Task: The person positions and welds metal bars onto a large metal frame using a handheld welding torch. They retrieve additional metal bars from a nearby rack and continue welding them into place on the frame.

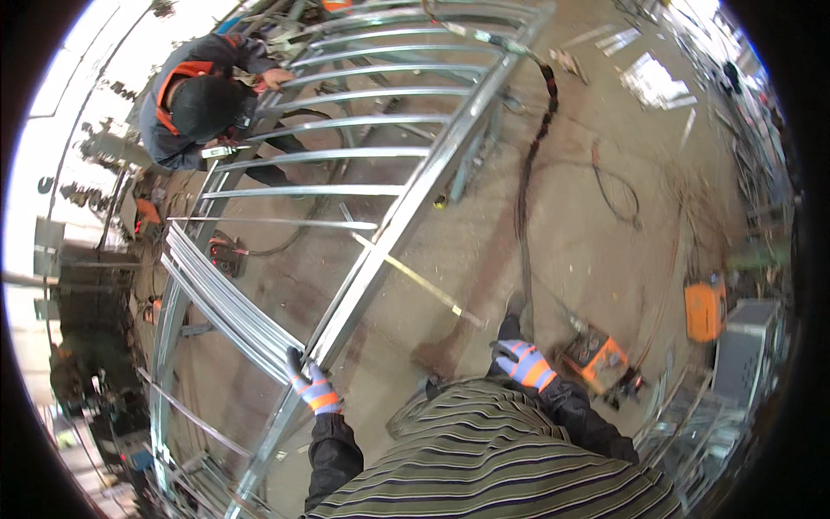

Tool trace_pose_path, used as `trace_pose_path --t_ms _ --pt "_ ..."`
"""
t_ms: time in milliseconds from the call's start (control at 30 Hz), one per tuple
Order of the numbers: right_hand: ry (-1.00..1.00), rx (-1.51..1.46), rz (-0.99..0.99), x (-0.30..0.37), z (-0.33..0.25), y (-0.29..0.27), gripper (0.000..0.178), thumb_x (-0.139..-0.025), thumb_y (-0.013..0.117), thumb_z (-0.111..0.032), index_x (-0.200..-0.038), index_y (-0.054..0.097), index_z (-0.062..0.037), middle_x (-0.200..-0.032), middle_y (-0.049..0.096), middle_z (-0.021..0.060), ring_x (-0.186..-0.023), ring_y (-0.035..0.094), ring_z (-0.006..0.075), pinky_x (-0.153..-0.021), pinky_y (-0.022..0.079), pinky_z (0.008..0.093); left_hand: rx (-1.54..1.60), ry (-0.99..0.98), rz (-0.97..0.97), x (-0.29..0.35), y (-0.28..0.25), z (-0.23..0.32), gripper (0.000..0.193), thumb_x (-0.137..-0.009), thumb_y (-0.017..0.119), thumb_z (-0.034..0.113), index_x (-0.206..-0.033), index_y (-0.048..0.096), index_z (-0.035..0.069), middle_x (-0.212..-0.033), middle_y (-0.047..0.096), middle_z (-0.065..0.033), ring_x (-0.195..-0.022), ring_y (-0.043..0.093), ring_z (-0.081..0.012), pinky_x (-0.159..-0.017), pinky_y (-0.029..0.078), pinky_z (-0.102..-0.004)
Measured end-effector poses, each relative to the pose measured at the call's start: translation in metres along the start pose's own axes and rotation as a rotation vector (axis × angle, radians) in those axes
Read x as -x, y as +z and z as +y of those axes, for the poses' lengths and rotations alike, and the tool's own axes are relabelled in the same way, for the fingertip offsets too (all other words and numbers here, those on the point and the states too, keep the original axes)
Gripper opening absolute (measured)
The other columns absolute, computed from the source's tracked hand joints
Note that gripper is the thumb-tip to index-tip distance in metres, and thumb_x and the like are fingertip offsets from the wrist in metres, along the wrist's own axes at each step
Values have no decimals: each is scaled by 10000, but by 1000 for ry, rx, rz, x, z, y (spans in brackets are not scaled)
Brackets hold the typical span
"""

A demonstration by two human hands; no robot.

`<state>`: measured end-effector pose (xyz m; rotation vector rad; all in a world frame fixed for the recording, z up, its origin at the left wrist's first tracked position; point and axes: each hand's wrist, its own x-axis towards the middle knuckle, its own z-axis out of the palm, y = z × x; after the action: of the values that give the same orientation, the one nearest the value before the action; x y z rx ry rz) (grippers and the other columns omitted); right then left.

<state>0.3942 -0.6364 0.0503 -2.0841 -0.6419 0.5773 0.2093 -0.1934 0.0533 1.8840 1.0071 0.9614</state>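
My left hand [317, 391], in a grey-and-orange work glove, is at the near ends of a bundle of long metal bars [233, 304]. Its thumb and fingers are apart, with the fingertips against the bar ends. The bundle lies across the two long rails of a silvery metal frame [370, 264]. My right hand [527, 365], gloved alike, hangs low in front of my body with its fingers loosely stretched and nothing visible in them. A yellow tape measure blade [424, 284] sticks out from the near rail over the floor.
Across the frame a person [203, 104] in dark clothes with orange trim bends over the far rail. Several crossbars [346, 154] span the frame. A dark cable [525, 173] runs along the floor. Right of me stand an orange machine [595, 359] and an orange case [705, 310].
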Motion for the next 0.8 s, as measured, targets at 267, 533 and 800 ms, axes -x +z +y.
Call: trace_pose_path --t_ms 267,533,800 --pt "-240 320 -220 -137 52 -167 450 -915 649 -425 -1249 671 -123 -1157 700 173 -1079 638 372 -939 517 466 -267 -128 -2 -86 187 14 394 -883 654 80 -1265 628 -9 -1256 652 -173 -1181 616 -323 -1046 459 -402" --pt "-338 506 -453 -281 24 -227 437 -919 646 -388 -1253 675 -107 -1200 701 152 -1107 639 366 -942 522 456 -1063 -400 -167 -83 243 40 425 -930 592 445 -1230 694 162 -1244 700 -87 -1196 623 -267 -1077 375 -441" --pt "-14 -574 -329 -443 -15 -189 309 -1001 583 -97 -1263 643 57 -1090 732 140 -985 688 192 -898 552 340 -1011 -457 -279 -79 243 49 413 -948 493 457 -1070 742 151 -1100 747 -121 -1069 691 -300 -964 451 -450"
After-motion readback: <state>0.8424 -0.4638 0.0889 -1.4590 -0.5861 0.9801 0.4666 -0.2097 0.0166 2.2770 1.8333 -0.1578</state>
